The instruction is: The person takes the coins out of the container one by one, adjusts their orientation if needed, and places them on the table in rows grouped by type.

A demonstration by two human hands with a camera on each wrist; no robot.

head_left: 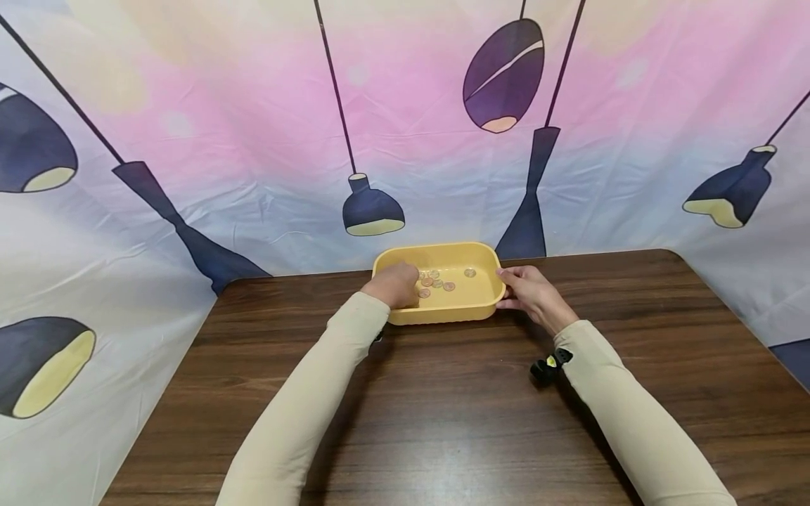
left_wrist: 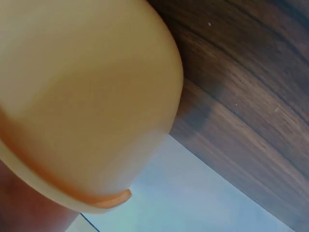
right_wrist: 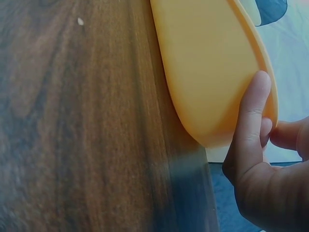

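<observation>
A yellow plastic tray with raised walls stands at the back edge of the wooden table. Several coins lie on its floor, copper and paler ones, mostly left of the middle; a lone pale coin is farther right. My left hand reaches over the near left wall into the tray, beside the coins. Its fingertips are hidden, and the left wrist view shows mostly the tray's outer wall. At the right end, my right hand pinches the tray's rim, thumb over the edge and fingers against the outer wall.
The dark wooden table spreads out in front of the tray. Just behind it hangs a cloth backdrop printed with lamps. A small black camera is strapped to the right wrist.
</observation>
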